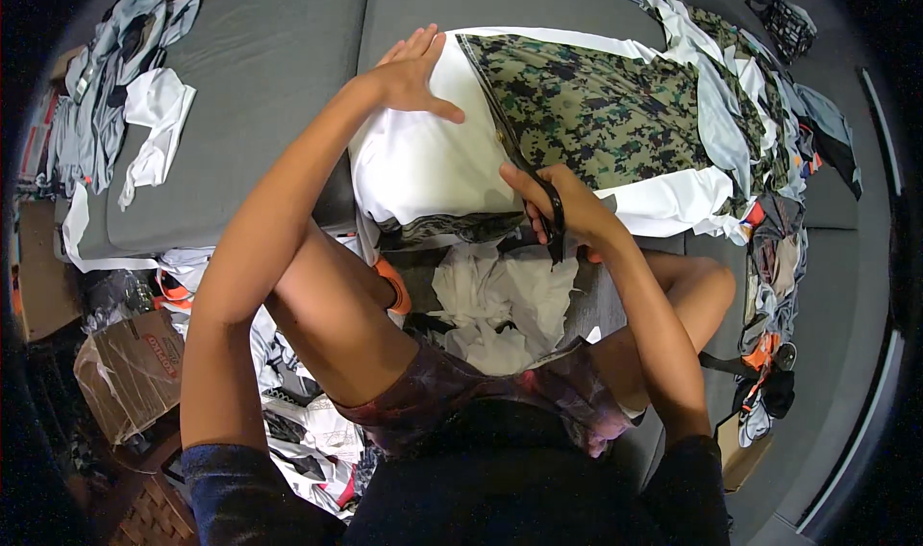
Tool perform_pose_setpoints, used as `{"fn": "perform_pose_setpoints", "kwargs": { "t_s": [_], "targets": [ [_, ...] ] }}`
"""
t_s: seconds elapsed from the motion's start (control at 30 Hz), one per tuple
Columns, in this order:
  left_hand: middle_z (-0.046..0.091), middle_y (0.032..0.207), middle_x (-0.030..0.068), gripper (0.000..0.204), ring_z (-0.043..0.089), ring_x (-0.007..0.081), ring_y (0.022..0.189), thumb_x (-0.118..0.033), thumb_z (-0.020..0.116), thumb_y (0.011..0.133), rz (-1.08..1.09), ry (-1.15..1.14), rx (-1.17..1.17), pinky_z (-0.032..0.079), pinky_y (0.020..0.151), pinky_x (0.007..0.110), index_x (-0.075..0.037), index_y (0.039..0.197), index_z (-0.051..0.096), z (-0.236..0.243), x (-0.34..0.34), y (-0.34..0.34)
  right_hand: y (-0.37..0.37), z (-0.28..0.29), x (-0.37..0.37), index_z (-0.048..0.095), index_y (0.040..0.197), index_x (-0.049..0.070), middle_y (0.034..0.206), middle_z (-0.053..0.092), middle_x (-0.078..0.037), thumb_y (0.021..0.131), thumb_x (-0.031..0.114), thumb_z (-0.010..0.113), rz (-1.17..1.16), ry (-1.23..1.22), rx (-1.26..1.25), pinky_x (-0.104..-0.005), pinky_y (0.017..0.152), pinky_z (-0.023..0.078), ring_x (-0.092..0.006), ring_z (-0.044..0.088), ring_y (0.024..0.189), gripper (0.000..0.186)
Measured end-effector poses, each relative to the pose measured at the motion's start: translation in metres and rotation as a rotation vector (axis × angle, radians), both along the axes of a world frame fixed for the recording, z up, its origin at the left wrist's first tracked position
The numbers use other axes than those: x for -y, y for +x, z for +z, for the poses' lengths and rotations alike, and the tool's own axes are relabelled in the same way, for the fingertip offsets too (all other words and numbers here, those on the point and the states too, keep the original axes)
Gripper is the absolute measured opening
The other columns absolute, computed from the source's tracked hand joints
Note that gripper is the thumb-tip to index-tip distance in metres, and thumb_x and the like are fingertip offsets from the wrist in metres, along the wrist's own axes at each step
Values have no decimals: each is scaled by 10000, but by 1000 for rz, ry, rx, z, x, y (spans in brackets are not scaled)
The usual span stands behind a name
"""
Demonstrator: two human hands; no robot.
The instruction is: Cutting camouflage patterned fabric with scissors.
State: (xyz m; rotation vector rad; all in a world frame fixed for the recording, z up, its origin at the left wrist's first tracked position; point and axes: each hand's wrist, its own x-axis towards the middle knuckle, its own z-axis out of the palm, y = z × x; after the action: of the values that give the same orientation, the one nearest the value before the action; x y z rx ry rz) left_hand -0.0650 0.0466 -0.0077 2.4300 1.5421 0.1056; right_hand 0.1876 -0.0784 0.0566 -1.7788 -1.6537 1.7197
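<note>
My left hand lies flat with its fingers apart on a white fabric piece, near its upper left edge. In my right hand is a pair of black-handled scissors, gripped by the loops. Its blades point up and to the left along the border between the white fabric and a green camouflage fabric. How far apart the blades stand is hard to tell. Camouflage cloth also shows at the front edge, where the fabric hangs over the grey cushioned seat.
Crumpled white cloth lies on the floor between my legs. Heaped garments and scraps cover the right side. More grey clothing and a white scrap lie at the left. A cardboard box stands at the lower left.
</note>
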Motion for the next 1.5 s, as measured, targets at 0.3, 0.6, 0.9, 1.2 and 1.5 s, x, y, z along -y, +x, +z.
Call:
{"fn": "perform_pose_setpoints", "kwargs": {
  "t_s": [0.3,0.6,0.9,1.2,1.5],
  "targets": [
    [40,1556,158,1219,45,260,1444,-686,650,653,-1,-1,-3,83,1168,354,16,1474,85,0,1,-3,0,-12,-5,495,546,54,487,472,-48,831,568,610,-41,-23,-147,-265,395,403,-131,452,375,599],
    [44,1552,176,1273,39,253,1446,-728,655,609,-8,-6,25,79,1168,355,31,1468,100,-1,-1,-2,0,-14,-4,479,523,67,465,454,-36,812,580,626,-58,1,-100,-261,382,391,-131,442,364,607],
    [44,1554,167,1279,37,244,1446,-730,659,604,-7,-15,25,76,1170,354,19,1472,91,-1,-2,-2,-1,-8,1,492,570,60,502,454,-23,830,586,598,-19,32,-19,-240,416,375,-120,439,397,596],
    [34,1557,159,1279,34,233,1447,-727,658,605,11,-27,15,74,1170,354,13,1475,81,0,-1,-3,1,-7,-4,496,534,56,480,478,-41,810,607,605,-50,-99,-188,-272,407,405,-148,471,384,625],
    [24,1557,159,1230,40,260,1445,-687,653,640,-4,-39,-15,78,1168,362,7,1477,77,6,0,-1,-12,-3,-23,486,569,69,500,455,-30,831,617,564,0,-30,-37,-243,407,363,-137,430,395,613]
  ]
}}
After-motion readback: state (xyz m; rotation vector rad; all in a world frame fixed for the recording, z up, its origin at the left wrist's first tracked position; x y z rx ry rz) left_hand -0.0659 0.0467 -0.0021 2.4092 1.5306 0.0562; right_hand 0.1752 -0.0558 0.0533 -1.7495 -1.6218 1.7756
